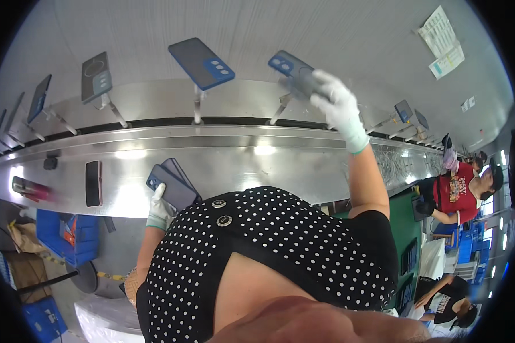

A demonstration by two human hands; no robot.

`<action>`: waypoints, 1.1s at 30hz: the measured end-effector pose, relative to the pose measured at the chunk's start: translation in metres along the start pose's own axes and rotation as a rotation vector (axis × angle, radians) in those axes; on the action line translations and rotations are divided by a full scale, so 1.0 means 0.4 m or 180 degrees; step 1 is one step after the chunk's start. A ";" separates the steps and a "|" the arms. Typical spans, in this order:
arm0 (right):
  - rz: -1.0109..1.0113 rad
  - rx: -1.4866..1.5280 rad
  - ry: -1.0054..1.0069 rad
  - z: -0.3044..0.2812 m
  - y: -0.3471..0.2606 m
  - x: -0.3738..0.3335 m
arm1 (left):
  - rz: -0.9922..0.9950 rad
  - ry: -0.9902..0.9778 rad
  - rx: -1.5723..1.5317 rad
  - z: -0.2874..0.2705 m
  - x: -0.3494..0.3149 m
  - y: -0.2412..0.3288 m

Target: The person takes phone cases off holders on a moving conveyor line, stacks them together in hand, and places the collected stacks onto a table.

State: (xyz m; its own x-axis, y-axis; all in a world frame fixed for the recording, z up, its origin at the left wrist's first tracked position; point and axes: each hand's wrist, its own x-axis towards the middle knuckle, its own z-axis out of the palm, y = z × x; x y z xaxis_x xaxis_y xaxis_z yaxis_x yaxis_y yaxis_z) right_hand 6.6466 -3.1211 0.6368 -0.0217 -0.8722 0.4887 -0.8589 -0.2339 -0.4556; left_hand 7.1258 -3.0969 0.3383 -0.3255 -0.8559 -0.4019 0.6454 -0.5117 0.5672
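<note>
Blue-edged phone case (283, 60), one: at my right hand's (337, 103) fingers, which cover its near end; motion blur, so whether they grip it I cannot tell. Metal post (279, 110), below-left of those fingers: top blurred. Dark stacked cases (175, 187), overlapping: edge gripped by my left hand (159, 207), corner hidden by polka-dot top (280, 246). Left of left fingers: phone (92, 184), flat; below-left, blue bin (90, 237), contents unclear.

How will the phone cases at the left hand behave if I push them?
The phone cases look thin and flat, so each is probably light and fairly stiff. They lie fanned out, so they may slide over one another. The gloved left hand is at one side only, so the far side might swing.
</note>
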 end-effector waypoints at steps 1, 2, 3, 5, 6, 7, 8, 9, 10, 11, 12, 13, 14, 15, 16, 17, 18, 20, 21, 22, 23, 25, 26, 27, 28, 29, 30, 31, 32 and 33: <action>-0.0207 -0.0463 0.0331 -0.031 0.034 0.027 | -0.0006 0.0001 -0.0019 0.017 0.014 -0.039; 0.0276 -0.0675 0.0452 -0.049 0.084 0.061 | -0.0082 0.0020 -0.0060 0.023 0.022 -0.050; 0.0921 0.0421 0.0086 -0.081 0.152 0.089 | -0.0164 0.0031 -0.0129 0.033 0.034 -0.081; 0.2224 0.2086 -0.0466 -0.149 0.338 0.118 | -0.0123 0.0125 -0.0128 0.063 0.043 -0.098; 0.2186 0.2337 -0.0350 -0.157 0.413 0.095 | 0.0013 0.0244 -0.0136 0.083 0.042 -0.106; 0.2135 0.2586 -0.0245 -0.162 0.456 0.089 | 0.0160 0.0366 -0.0156 0.105 0.040 -0.117; 0.2095 0.2595 -0.0337 -0.158 0.415 0.093 | 0.0216 0.0423 -0.0210 0.123 0.028 -0.135; 0.1655 0.2739 -0.0062 -0.159 0.370 0.065 | 0.0305 0.0386 -0.0286 0.141 0.018 -0.149; 0.1239 0.2870 0.0211 -0.167 0.298 0.014 | 0.0370 0.0355 -0.0363 0.162 -0.004 -0.176; 0.1232 0.3002 0.0107 -0.170 0.222 -0.027 | 0.0419 0.0430 -0.0389 0.197 -0.024 -0.186; 0.1218 0.3136 0.0015 -0.161 0.164 -0.069 | 0.0442 0.0493 -0.0269 0.253 -0.025 -0.190; 0.1018 0.3013 -0.0161 -0.131 0.133 -0.112 | 0.0467 0.0564 -0.0134 0.299 -0.020 -0.192; 0.0881 0.2670 -0.0489 -0.086 0.140 -0.156 | 0.0327 0.0322 -0.0103 0.327 0.004 -0.199; 0.1014 0.2779 -0.0820 -0.027 0.086 -0.186 | 0.0183 0.0076 -0.0072 0.348 0.036 -0.212; 0.0671 0.1817 -0.1393 0.020 0.031 -0.183 | 0.0029 -0.0196 -0.0417 0.372 0.068 -0.231; -0.0044 0.1919 -0.1294 0.112 0.020 -0.202 | -0.0134 -0.0484 -0.0769 0.404 0.092 -0.254; 0.0229 0.1949 -0.1712 0.204 0.022 -0.223 | -0.0096 -0.0678 -0.0810 0.464 0.100 -0.266; 0.0618 0.1943 -0.2314 0.297 -0.005 -0.244 | -0.0065 -0.1233 -0.0806 0.502 0.106 -0.288; 0.0733 0.1898 -0.2494 0.311 -0.016 -0.254 | -0.0002 -0.1097 -0.0698 0.470 0.128 -0.320; 0.0027 0.2117 -0.1869 0.319 -0.009 -0.264 | 0.0050 -0.1050 -0.0753 0.494 0.110 -0.325; -0.0005 0.2113 -0.1883 0.314 0.012 -0.266 | 0.0104 -0.1003 -0.0811 0.528 0.092 -0.327; -0.0578 0.1925 -0.0654 0.269 0.051 -0.255 | 0.0314 -0.1116 -0.0902 0.504 0.136 -0.347; -0.0119 0.2334 -0.0825 0.234 0.068 -0.239 | 0.0397 -0.1326 -0.1070 0.452 0.166 -0.368; 0.0405 0.2697 -0.0968 0.199 0.106 -0.221 | 0.0428 -0.1103 -0.0862 0.445 0.156 -0.363; 0.0842 0.2988 -0.0593 0.173 0.145 -0.202 | 0.0452 -0.0875 -0.0640 0.442 0.142 -0.355; 0.1301 0.3258 -0.0192 0.155 0.189 -0.178 | 0.0066 -0.0342 -0.1174 0.474 0.104 -0.334; 0.1285 0.3664 0.0313 0.130 0.195 -0.146 | 0.0115 -0.0325 -0.1201 0.471 0.083 -0.325; 0.1270 0.4054 0.0837 0.105 0.212 -0.109 | 0.0083 -0.0544 -0.1303 0.458 0.069 -0.315; 0.1463 0.4215 0.0931 0.099 0.310 -0.069 | 0.0032 -0.0790 -0.1384 0.448 0.058 -0.303; 0.1656 0.4382 0.1031 0.087 0.405 -0.039 | 0.0052 -0.0807 -0.1377 0.417 0.068 -0.304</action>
State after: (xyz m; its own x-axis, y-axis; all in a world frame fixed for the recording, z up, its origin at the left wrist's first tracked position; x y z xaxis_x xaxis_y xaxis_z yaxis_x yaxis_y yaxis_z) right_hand 6.5255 -3.1605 0.5295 -0.4310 -0.8954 0.1121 0.4135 -0.3064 -0.8574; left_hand 6.9233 -3.0705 0.3783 -0.4359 -0.8823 -0.1775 0.8618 -0.4661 0.2002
